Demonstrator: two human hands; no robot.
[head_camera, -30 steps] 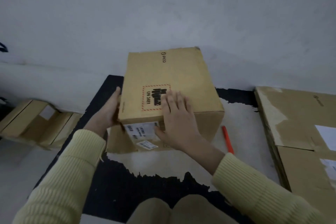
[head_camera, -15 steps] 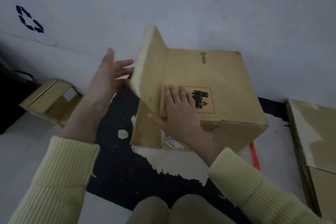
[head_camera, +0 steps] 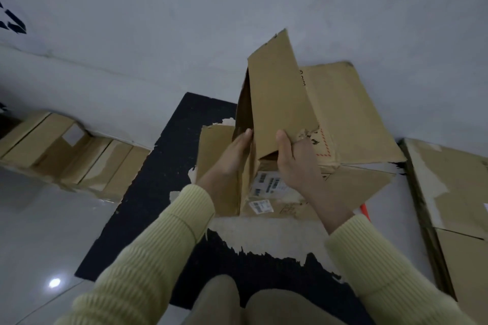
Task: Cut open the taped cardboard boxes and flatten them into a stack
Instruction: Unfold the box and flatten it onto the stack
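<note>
Far left, low against the wall: brown cardboard [head_camera: 66, 150] lying collapsed, pale tape-tear patches on it. Can't tell if it is fully flat or belongs to a stack.

Black mat [head_camera: 163, 166] on the grey floor, its surface torn away to white in the middle. The person kneels at its near edge, in yellow ribbed sleeves.

Left hand [head_camera: 232, 155] reaches into the open left end of the cardboard box [head_camera: 348, 119]. Its thumb tip shows at the edge of the raised flap [head_camera: 277, 103] and its fingers are hidden behind the flap, so I can't tell whether it pinches or only pushes.

The box sits on the mat, centre-right, leaning over. One long flap stands up, another hangs at the left side. Shipping labels [head_camera: 266, 185] on the near face.

Right hand [head_camera: 298, 163] is clamped on the box where the flap meets the top panel, thumb on the flap's face, by the torn red-bordered hazard sticker [head_camera: 323, 146].

Orange tool [head_camera: 365, 212]: only a sliver shows at the box's near right corner, probably the cutter, lying free of both hands.

Far right: flattened cardboard stack [head_camera: 454, 192], several sheets, well apart from the hands.

Progress, judged: this box's tape is already cut at this end and the flaps are freed, but the body is not yet collapsed. Left: squash it flat and move it right onto the stack.
</note>
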